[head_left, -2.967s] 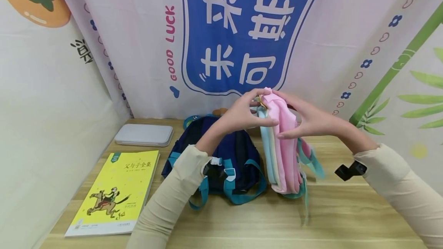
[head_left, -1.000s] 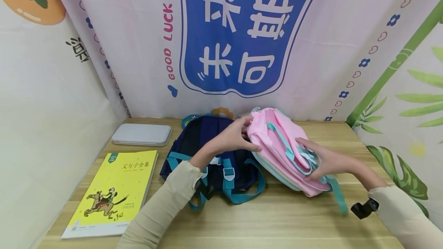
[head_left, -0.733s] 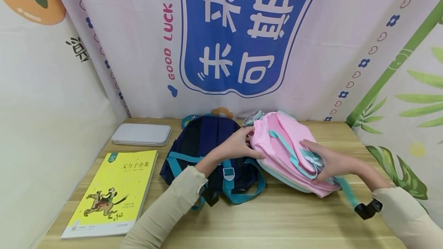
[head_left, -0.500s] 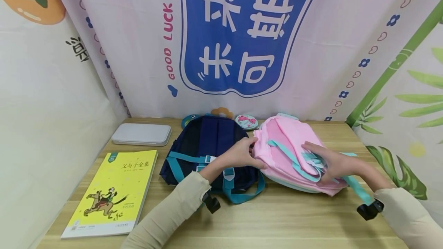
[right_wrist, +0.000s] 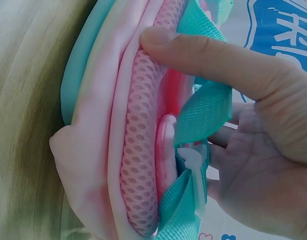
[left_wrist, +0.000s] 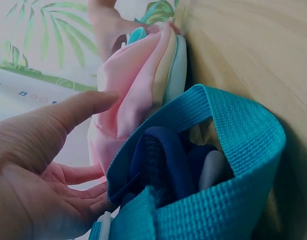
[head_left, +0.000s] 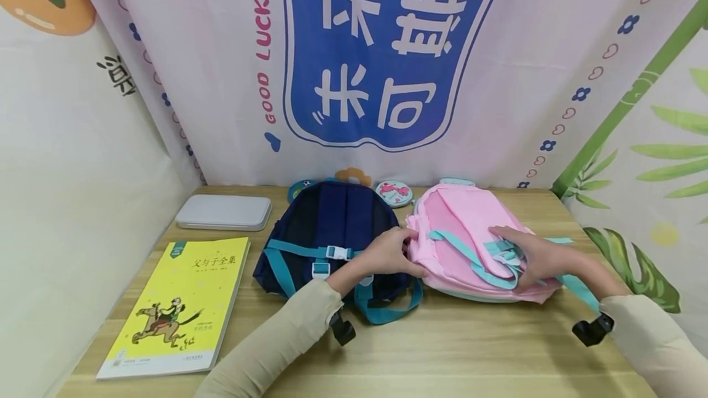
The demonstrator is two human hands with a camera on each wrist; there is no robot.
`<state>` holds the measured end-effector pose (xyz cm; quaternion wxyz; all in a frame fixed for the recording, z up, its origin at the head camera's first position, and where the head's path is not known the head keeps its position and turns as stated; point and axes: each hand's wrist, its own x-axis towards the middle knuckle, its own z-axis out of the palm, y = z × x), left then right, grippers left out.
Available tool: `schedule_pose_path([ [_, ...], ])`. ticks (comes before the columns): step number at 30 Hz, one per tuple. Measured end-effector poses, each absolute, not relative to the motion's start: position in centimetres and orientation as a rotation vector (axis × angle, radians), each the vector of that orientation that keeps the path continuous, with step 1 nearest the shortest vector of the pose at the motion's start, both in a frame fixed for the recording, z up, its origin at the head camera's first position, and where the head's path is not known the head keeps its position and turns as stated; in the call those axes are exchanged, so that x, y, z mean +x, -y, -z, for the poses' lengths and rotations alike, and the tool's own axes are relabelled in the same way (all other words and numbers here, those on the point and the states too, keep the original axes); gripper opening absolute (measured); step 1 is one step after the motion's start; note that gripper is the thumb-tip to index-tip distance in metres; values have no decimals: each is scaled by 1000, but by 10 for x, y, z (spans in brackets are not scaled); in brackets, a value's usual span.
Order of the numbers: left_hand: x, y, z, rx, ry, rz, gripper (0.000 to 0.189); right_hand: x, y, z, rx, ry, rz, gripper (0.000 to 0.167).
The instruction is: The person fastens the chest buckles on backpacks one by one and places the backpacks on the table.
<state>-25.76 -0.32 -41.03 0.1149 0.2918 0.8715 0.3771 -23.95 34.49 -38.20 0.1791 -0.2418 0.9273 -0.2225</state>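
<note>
A pink backpack (head_left: 472, 226) with pale blue edging lies strap side up at the back right of the table. My left hand (head_left: 389, 253) holds its left side, thumb toward the front and fingers farther back. At its lower right my right hand (head_left: 539, 257) grips, the thumb (right_wrist: 193, 47) on the pink mesh edge and the fingers behind teal straps. A navy backpack (head_left: 334, 220) with teal straps lies just to the left, partly under my left forearm. One teal strap (left_wrist: 248, 135) loops close before my left hand in the left wrist view.
A yellow book (head_left: 179, 300) lies at the left front, with a pale grey flat case (head_left: 224, 212) behind it. A round pouch (head_left: 394, 193) with a pink figure sits between the backpacks. The printed curtain (head_left: 232, 78) hangs along the table's back edge.
The pink backpack has gone from standing upright to lying on its front, turned and shifted right. Both hands moved with it, and the round pouch came to rest flat beside it.
</note>
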Motion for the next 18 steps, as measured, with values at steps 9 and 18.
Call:
schedule_pose_path([
  [9, -261, -1, 410, 785, -2567, -1080, 70, -241, -343, 382, -654, -2594, 609, 121],
  [18, -260, -4, 414, 774, -2600, -961, 67, -244, -343, 382, -647, -2561, 572, 119],
])
